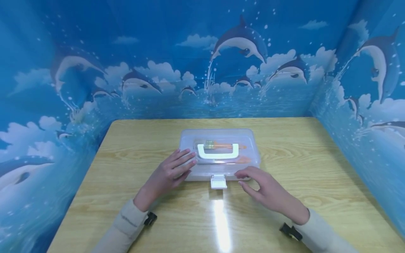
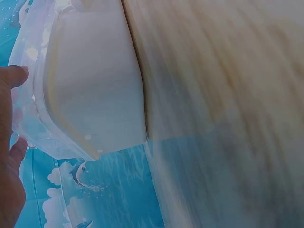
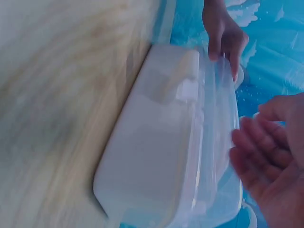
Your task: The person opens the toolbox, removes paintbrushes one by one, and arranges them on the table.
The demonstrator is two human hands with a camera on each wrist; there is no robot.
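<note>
A plastic storage box (image 1: 218, 134) with a translucent lid and white base (image 2: 97, 76) sits on the table, lid down. Its white carry handle (image 1: 218, 156) lies flat on top, and the front latch (image 1: 218, 183) juts out toward me. Through the lid shows a brush (image 1: 223, 146) with an orange handle. My left hand (image 1: 169, 172) rests against the lid's left side with fingers spread and fairly straight. By the front right corner is my right hand (image 1: 269, 189), thumb and fingers apart, holding nothing; the right wrist view shows its fingers (image 3: 266, 147) loosely bent beside the lid.
The box stands on a wood-grain table (image 1: 142, 140), with light reflecting off its surface in front. Blue curtains (image 1: 164, 52) printed with dolphins and clouds enclose the back and both sides. Black straps (image 1: 290, 232) hang at both wrists.
</note>
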